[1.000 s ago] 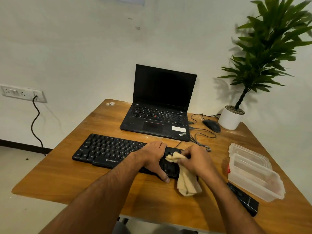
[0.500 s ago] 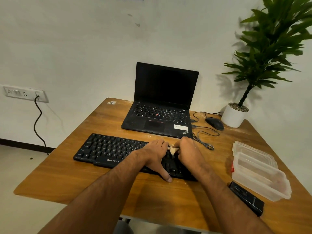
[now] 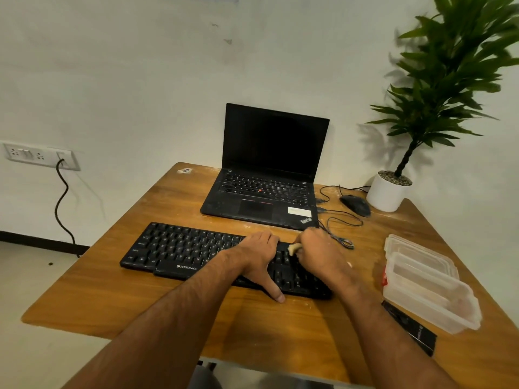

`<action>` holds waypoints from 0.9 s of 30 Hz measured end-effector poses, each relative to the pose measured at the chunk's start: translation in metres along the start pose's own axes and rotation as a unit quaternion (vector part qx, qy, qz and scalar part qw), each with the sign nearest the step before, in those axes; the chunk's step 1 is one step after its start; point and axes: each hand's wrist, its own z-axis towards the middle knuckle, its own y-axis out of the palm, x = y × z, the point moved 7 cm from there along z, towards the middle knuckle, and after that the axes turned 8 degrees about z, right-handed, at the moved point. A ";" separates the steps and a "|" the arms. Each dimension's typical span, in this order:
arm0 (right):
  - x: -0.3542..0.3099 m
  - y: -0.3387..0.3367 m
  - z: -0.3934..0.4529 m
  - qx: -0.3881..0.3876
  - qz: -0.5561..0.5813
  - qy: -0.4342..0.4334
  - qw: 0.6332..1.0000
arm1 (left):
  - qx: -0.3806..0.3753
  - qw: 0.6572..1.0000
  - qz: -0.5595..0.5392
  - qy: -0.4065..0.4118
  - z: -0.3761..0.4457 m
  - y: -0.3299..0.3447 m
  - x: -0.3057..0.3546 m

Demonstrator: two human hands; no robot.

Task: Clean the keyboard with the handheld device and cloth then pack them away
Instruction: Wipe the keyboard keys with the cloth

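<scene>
Counted things on and around the wooden table [image 3: 118,290]

Relative to the table, these are counted: one Zebronics keyboard [image 3: 179,252], one ThinkPad laptop [image 3: 266,175], one wired mouse [image 3: 355,204], one potted plant [image 3: 389,189], one beige cloth [image 3: 293,248], one black handheld device [image 3: 412,331], one clear plastic container [image 3: 427,296] with one lid [image 3: 415,252], two hands [image 3: 257,255] [image 3: 320,254] upon it, and one wall socket panel [image 3: 40,157] off to its left.

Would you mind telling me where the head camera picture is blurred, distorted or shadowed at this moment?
Head view: the plant leaves are smeared by motion blur; the wide-angle lens bows the table edges and stretches the forearms; the plant casts a soft shadow on the wall; the keyboard and laptop look fairly sharp, with the laptop screen dark.
</scene>
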 end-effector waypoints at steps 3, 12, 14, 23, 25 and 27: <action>-0.012 0.009 0.004 -0.014 0.030 -0.018 0.999 | -0.001 1.000 0.001 -0.002 -0.002 -0.001 0.000; 0.051 -0.008 -0.003 -0.010 0.049 0.091 0.995 | -0.009 1.000 -0.015 -0.004 -0.003 -0.001 0.001; 0.056 -0.014 -0.005 -0.007 0.044 0.107 0.993 | -0.004 1.000 -0.017 -0.004 -0.003 -0.001 0.001; -0.004 0.011 0.013 0.000 0.008 -0.041 0.999 | 0.000 1.000 -0.006 -0.009 -0.004 -0.003 0.002; 0.011 0.010 0.011 0.010 -0.002 -0.020 1.000 | 0.000 1.000 -0.012 -0.010 -0.004 -0.002 0.001; 0.031 0.002 0.011 0.020 0.010 0.025 0.999 | -0.003 1.000 -0.019 -0.010 -0.003 0.000 0.000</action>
